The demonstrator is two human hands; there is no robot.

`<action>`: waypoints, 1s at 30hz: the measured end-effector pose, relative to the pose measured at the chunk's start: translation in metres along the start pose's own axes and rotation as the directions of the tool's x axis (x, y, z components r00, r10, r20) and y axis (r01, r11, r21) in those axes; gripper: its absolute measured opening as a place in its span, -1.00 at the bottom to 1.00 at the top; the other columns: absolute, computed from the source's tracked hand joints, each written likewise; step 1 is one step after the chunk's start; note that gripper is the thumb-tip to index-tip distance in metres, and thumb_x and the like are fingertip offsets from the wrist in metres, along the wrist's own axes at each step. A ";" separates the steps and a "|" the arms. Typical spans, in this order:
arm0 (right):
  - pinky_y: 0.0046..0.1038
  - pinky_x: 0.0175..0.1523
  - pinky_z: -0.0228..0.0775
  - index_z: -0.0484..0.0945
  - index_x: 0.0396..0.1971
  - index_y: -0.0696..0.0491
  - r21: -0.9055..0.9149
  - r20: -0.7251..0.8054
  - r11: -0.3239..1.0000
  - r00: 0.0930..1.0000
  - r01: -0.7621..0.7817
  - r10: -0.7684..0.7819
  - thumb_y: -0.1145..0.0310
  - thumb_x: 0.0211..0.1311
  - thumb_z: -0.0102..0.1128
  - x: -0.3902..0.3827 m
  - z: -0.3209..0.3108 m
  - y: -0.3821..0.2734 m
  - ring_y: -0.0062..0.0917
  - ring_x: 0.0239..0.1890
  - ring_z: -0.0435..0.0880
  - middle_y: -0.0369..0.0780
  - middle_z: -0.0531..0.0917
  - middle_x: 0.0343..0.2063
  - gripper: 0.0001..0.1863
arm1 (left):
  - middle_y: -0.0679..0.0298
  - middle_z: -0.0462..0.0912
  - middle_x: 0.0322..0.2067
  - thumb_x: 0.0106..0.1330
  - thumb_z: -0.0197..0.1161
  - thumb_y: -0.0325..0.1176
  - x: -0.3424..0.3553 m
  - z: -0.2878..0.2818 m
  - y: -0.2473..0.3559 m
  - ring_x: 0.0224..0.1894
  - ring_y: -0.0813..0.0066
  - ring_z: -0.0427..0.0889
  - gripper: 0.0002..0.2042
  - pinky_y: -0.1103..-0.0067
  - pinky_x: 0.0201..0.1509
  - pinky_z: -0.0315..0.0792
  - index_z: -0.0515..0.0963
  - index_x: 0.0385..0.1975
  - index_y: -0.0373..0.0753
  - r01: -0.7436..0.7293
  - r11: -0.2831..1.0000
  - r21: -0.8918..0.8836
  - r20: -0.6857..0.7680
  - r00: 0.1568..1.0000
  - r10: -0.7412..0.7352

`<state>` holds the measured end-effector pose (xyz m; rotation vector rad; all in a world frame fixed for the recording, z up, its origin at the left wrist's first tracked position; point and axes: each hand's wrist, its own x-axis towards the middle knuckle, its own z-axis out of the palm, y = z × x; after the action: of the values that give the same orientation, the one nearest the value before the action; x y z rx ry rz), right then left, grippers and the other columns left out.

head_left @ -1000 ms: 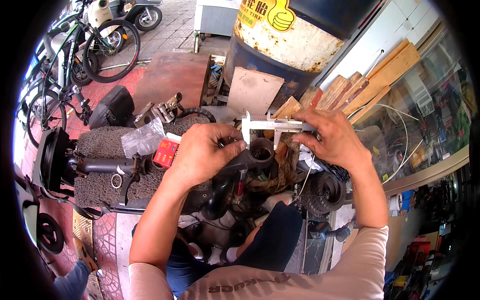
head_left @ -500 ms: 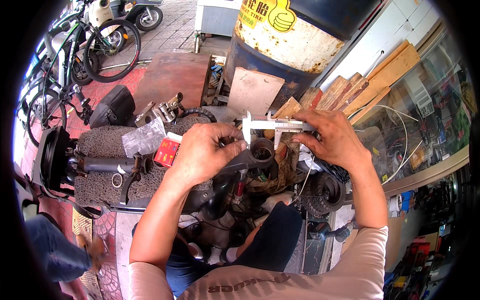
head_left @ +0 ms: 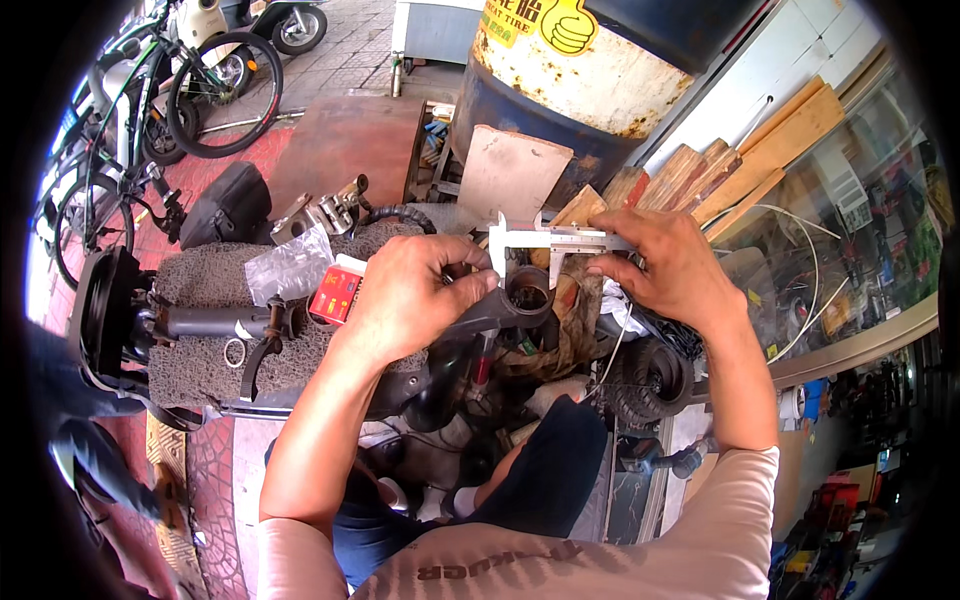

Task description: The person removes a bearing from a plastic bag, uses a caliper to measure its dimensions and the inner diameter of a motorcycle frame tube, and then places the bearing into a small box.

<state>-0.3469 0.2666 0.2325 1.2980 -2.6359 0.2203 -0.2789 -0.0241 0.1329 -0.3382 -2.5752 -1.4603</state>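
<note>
A silver vernier caliper (head_left: 530,238) is held level between my hands, its jaws parted. My left hand (head_left: 415,290) pinches the fixed jaw end between thumb and fingers. My right hand (head_left: 665,262) grips the beam on the sliding-jaw side. Just below the caliper is the open round end of a dark metal tube (head_left: 527,296), part of a scooter-like frame; whether the jaws touch it I cannot tell. A red and white small box (head_left: 336,292) lies beside my left wrist, next to a clear plastic bag (head_left: 288,264).
A metal ring (head_left: 234,353) and a dark tube (head_left: 215,322) rest on the grey textured mat (head_left: 190,378). Wood offcuts (head_left: 690,180) lean right of a rusty drum (head_left: 570,90). A small tyre (head_left: 648,385) lies near my right forearm. A passer-by's leg (head_left: 95,465) shows at left.
Both hands and the caliper stay nearly in place over the tube end, within a slight shift of the view. At the left, the passer-by's legs have moved.
</note>
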 end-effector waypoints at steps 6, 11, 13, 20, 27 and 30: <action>-0.10 -0.10 0.61 0.68 0.03 0.11 0.031 0.038 0.999 0.998 -0.042 0.041 0.29 0.29 0.51 0.003 -0.008 -0.007 -0.05 -0.21 0.77 -0.06 0.78 -0.22 -0.62 | 0.05 0.83 -0.30 0.30 0.53 -0.36 0.000 0.000 0.000 -0.25 0.26 0.83 -0.77 0.39 -0.09 0.61 0.78 -0.15 -0.35 0.015 1.000 -0.020 0.004 1.000 -0.015; -0.09 -0.03 0.62 0.68 0.06 0.14 0.058 0.050 0.997 0.998 -0.047 0.044 0.34 0.28 0.49 0.001 -0.009 -0.006 -0.03 -0.15 0.77 -0.04 0.79 -0.15 -0.61 | 0.05 0.84 -0.30 0.31 0.52 -0.37 -0.001 0.001 0.000 -0.23 0.27 0.84 -0.78 0.40 -0.07 0.62 0.78 -0.15 -0.36 0.026 1.000 -0.015 -0.002 1.000 -0.026; -0.09 0.00 0.62 0.68 0.07 0.15 0.068 0.066 0.995 0.995 -0.076 0.072 0.33 0.28 0.49 0.000 -0.008 -0.007 -0.02 -0.12 0.77 -0.04 0.79 -0.11 -0.60 | 0.05 0.84 -0.30 0.31 0.52 -0.37 0.000 0.001 -0.001 -0.23 0.27 0.83 -0.78 0.40 -0.07 0.62 0.78 -0.14 -0.36 0.023 1.000 -0.009 -0.001 1.000 -0.023; -0.08 0.02 0.61 0.69 0.10 0.15 0.051 0.043 0.998 0.999 -0.023 0.021 0.28 0.29 0.50 -0.002 -0.007 -0.003 -0.01 -0.08 0.77 -0.04 0.80 -0.10 -0.57 | 0.06 0.84 -0.30 0.31 0.52 -0.38 0.000 0.002 0.000 -0.23 0.30 0.83 -0.78 0.41 -0.07 0.62 0.78 -0.14 -0.37 0.018 0.999 -0.026 -0.004 1.000 -0.018; -0.09 -0.01 0.61 0.70 0.10 0.14 0.036 0.054 0.999 0.998 -0.031 0.029 0.25 0.30 0.49 -0.001 -0.007 -0.004 -0.03 -0.10 0.77 -0.05 0.80 -0.12 -0.57 | 0.06 0.84 -0.30 0.31 0.51 -0.41 0.000 0.001 0.001 -0.24 0.33 0.82 -0.79 0.42 -0.08 0.62 0.78 -0.15 -0.38 0.022 0.999 -0.032 0.007 1.000 -0.021; -0.09 -0.03 0.61 0.71 0.10 0.14 0.038 0.043 0.999 0.999 -0.021 0.019 0.24 0.30 0.49 0.000 -0.005 -0.003 -0.03 -0.12 0.78 -0.05 0.80 -0.14 -0.56 | 0.06 0.83 -0.30 0.31 0.51 -0.42 0.001 0.002 -0.001 -0.24 0.32 0.81 -0.80 0.42 -0.08 0.61 0.78 -0.15 -0.39 0.019 0.999 -0.035 0.009 1.000 -0.018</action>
<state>-0.3438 0.2660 0.2371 1.3026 -2.6940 0.2508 -0.2798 -0.0230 0.1315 -0.3269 -2.5683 -1.5155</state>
